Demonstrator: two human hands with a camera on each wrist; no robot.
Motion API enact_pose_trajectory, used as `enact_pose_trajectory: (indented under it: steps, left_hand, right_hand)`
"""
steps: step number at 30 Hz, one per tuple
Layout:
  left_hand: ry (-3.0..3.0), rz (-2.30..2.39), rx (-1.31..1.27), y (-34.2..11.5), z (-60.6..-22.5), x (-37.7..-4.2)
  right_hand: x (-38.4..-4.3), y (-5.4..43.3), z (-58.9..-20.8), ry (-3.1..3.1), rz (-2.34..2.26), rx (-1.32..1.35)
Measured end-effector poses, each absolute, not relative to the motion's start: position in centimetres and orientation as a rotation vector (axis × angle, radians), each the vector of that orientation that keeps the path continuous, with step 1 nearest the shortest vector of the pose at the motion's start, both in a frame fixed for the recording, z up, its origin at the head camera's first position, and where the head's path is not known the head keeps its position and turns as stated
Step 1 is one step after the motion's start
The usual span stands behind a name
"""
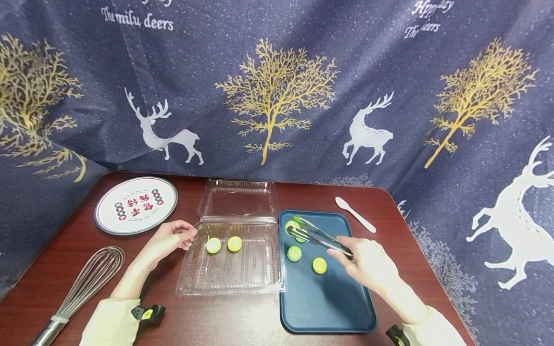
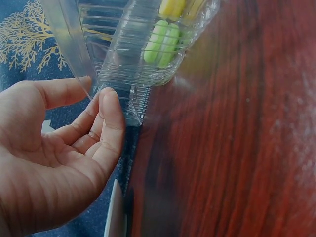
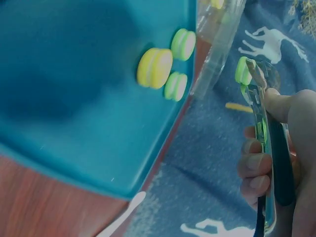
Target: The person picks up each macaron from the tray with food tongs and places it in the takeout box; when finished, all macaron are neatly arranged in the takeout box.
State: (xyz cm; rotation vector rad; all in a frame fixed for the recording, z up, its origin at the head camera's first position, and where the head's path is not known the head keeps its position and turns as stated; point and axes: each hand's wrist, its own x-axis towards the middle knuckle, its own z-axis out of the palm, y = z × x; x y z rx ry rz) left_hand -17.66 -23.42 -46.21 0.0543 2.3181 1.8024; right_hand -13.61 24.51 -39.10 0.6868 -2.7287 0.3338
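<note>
My right hand (image 1: 373, 266) grips a pair of serving tongs (image 1: 322, 239) over the tray. Between the tong tips is a green macaron (image 3: 243, 70), raised off the tray in the right wrist view. On the blue tray (image 1: 326, 307) lie a yellow macaron (image 1: 319, 265) and two green ones, one being the nearer green macaron (image 1: 294, 253). At the left rim of an opened clear plastic container (image 1: 242, 276), my left hand (image 1: 166, 240) pinches the edge between thumb and finger. Inside sit a pale green macaron (image 1: 213, 245) and a yellow macaron (image 1: 234, 243), side by side.
A round plate (image 1: 136, 204) with printed red characters is at the back left. A metal whisk (image 1: 88, 283) lies at the front left. The white spoon (image 1: 355, 215) rests right of the tray. Behind the table hangs a blue cloth (image 1: 303, 29).
</note>
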Motion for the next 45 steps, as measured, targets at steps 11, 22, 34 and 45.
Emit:
enact_pose_trajectory:
  steps: [11,22,34,45]
  left_hand:
    - [2.308,1.816,0.043,-23.5,-46.1,-17.6]
    - [2.291,1.842,0.073,-23.5,-46.3,-17.7]
    - [2.298,1.831,0.073,-23.5,-46.0,-17.6]
    - [2.299,1.831,0.058,-23.5,-46.1,-17.7]
  right_hand:
    - [-14.6,20.9,-39.4,-2.716,0.343,0.802]
    - [-15.0,18.3,-40.6,-2.734,0.338,0.889]
    - [-15.2,16.2,-40.4,-2.742,0.194,0.959]
    - [-15.4,14.6,-39.8,-2.703,0.011,0.987]
